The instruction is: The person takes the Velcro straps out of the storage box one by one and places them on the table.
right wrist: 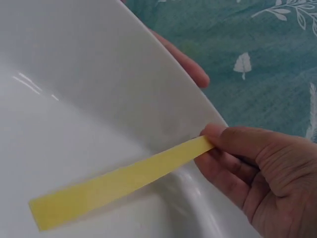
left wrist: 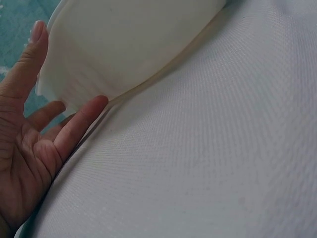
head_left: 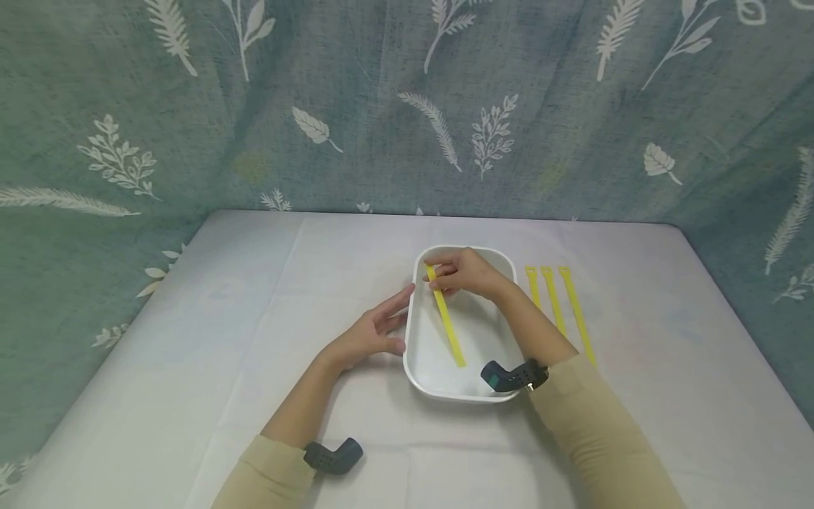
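Note:
A white rectangular tray (head_left: pixel 439 385) with rounded corners stands on the table. Inside it, my right hand (head_left: pixel 467 272) pinches one end of a flat yellow strip (head_left: pixel 450 326) between thumb and fingers. In the right wrist view the yellow strip (right wrist: pixel 124 181) slants away from the fingertips, its free end low over the tray floor. My left hand (head_left: pixel 369 332) touches the tray's left side with extended fingers. From the left wrist, the spread fingers of the left hand (left wrist: pixel 39 144) lie against the outer wall of the tray (left wrist: pixel 133 44).
To the right of the tray lie three more yellow strips (head_left: pixel 577 311) side by side, partly hidden by the right forearm. A white cloth (head_left: pixel 254 304) covers the table. Behind it hangs a green curtain (head_left: pixel 356 106) with white leaf prints.

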The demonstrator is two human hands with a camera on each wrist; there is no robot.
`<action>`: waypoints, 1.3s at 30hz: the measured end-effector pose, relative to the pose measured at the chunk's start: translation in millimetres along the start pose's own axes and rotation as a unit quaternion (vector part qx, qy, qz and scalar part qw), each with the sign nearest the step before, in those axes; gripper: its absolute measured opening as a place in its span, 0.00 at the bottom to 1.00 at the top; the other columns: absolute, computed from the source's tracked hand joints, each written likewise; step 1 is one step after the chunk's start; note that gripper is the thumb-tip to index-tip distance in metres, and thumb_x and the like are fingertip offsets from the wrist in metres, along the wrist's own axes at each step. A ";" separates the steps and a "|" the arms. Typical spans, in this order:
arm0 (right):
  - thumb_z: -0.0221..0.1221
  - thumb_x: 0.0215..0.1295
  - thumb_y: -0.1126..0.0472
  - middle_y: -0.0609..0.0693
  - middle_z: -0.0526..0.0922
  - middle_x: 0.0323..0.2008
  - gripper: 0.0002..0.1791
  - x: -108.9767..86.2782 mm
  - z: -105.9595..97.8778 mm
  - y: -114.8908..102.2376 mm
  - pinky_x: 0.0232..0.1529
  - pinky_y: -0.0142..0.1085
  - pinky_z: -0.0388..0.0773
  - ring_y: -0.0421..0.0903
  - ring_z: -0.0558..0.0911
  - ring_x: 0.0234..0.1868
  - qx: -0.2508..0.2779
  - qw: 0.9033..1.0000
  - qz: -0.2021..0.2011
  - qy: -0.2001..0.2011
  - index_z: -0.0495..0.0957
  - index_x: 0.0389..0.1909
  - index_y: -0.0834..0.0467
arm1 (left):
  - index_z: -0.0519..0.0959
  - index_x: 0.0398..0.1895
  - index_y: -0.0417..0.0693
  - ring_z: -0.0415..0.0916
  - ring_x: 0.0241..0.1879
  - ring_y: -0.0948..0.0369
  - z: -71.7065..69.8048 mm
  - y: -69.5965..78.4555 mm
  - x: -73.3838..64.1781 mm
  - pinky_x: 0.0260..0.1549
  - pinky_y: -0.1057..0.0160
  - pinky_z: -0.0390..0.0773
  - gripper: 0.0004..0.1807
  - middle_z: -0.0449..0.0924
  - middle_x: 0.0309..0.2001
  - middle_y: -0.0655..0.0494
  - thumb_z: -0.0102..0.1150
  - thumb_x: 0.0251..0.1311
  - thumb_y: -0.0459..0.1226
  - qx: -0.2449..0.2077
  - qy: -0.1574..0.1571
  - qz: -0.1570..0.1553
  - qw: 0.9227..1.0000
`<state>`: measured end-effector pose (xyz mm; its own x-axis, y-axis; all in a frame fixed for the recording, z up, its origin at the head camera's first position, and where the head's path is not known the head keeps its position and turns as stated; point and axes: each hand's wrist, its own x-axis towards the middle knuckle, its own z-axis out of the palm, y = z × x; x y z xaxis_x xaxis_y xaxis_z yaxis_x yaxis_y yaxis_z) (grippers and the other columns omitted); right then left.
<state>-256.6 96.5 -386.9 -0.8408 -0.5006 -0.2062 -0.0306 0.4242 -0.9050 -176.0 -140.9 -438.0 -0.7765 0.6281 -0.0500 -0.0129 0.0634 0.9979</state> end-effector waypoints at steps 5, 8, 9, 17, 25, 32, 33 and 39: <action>0.65 0.57 0.66 0.58 0.81 0.52 0.28 -2.2 -0.5 0.4 0.39 0.40 0.83 0.45 0.84 0.42 0.030 0.999 -0.038 0.009 0.72 0.61 0.59 | 0.48 0.75 0.61 0.49 0.72 0.52 0.9 -1.3 -1.1 0.65 0.53 0.62 0.58 0.42 0.75 0.63 0.73 0.41 0.49 -0.002 0.003 -0.004 1.000; 0.64 0.57 0.67 0.56 0.78 0.57 0.30 -3.5 -0.9 0.5 0.40 0.41 0.83 0.46 0.84 0.43 0.036 0.997 -0.067 0.004 0.71 0.63 0.58 | 0.48 0.75 0.61 0.49 0.72 0.52 1.0 -1.9 -1.3 0.64 0.53 0.62 0.59 0.43 0.76 0.62 0.73 0.39 0.51 -0.002 0.003 -0.003 1.000; 0.64 0.57 0.68 0.56 0.76 0.59 0.31 -3.9 -1.1 0.5 0.40 0.41 0.83 0.46 0.84 0.42 0.037 0.996 -0.076 -0.002 0.70 0.64 0.58 | 0.48 0.75 0.61 0.49 0.72 0.52 0.8 -2.0 -1.2 0.64 0.53 0.63 0.59 0.43 0.76 0.62 0.74 0.40 0.51 -0.002 0.003 -0.003 1.000; 0.65 0.55 0.70 0.50 0.63 0.70 0.43 -6.0 -4.1 -1.3 0.37 0.40 0.83 0.45 0.81 0.28 0.044 0.993 -0.102 -0.043 0.59 0.71 0.51 | 0.49 0.75 0.64 0.49 0.72 0.52 -2.1 -1.7 -0.9 0.62 0.55 0.66 0.58 0.43 0.76 0.61 0.74 0.40 0.49 -0.011 -0.002 -0.001 1.000; 0.64 0.54 0.73 0.48 0.49 0.75 0.52 -8.3 -9.3 -4.4 0.36 0.40 0.83 0.42 0.81 0.28 0.094 0.986 -0.111 -0.076 0.47 0.75 0.47 | 0.48 0.75 0.62 0.49 0.72 0.51 -1.7 -0.2 -1.0 0.63 0.55 0.64 0.61 0.43 0.76 0.58 0.73 0.36 0.54 -0.011 -0.004 0.009 1.000; 0.65 0.53 0.72 0.48 0.48 0.75 0.53 -11.3 -17.6 -4.9 0.38 0.44 0.83 0.49 0.86 0.33 0.101 0.985 -0.113 -0.082 0.47 0.75 0.46 | 0.49 0.75 0.61 0.50 0.72 0.52 -1.8 -0.2 -0.9 0.63 0.57 0.64 0.59 0.44 0.75 0.59 0.75 0.39 0.49 -0.017 -0.005 0.008 1.000; 0.65 0.53 0.72 0.48 0.48 0.75 0.53 -12.0 -18.9 -4.9 0.38 0.44 0.83 0.50 0.86 0.33 0.103 0.985 -0.114 -0.081 0.47 0.75 0.46 | 0.49 0.75 0.61 0.50 0.72 0.52 -1.9 -0.2 -0.8 0.63 0.57 0.64 0.59 0.44 0.75 0.59 0.75 0.40 0.47 -0.019 -0.005 0.009 1.000; 0.66 0.53 0.71 0.46 0.48 0.75 0.53 -16.1 -24.6 -9.9 0.37 0.43 0.84 0.51 0.86 0.33 0.102 0.984 -0.121 -0.082 0.46 0.75 0.46 | 0.49 0.75 0.61 0.50 0.72 0.52 -1.8 -0.3 0.8 0.62 0.58 0.65 0.58 0.44 0.75 0.60 0.75 0.41 0.44 -0.021 -0.007 0.010 1.000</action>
<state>-256.1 118.9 -365.5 -0.7233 -0.6904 -0.0172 -0.0959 0.1251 -0.9875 -177.8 -141.8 -438.2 -0.7682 0.6395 -0.0312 -0.0249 0.0189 0.9995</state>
